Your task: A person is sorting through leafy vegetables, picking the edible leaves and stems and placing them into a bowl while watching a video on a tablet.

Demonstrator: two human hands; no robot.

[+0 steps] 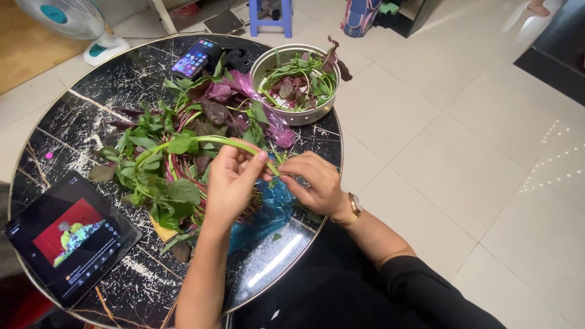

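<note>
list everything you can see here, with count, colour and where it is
table: 1, round, black marbled, left half
greens: 1 pile, green and purple, table centre
stem: 1, green, held in both hands
bowl: 1, metal, far table edge, greens inside
pink bag: 1, under the pile by the bowl
blue bag: 1, below the hands
phone: 1, lit, far edge
tablet: 1, black, lit, near left
fan: 1, white and teal, top left floor
stool: 1, blue, top
watch: 1, gold, right wrist
left hand: holds stem
right hand: pinches stem end
</note>
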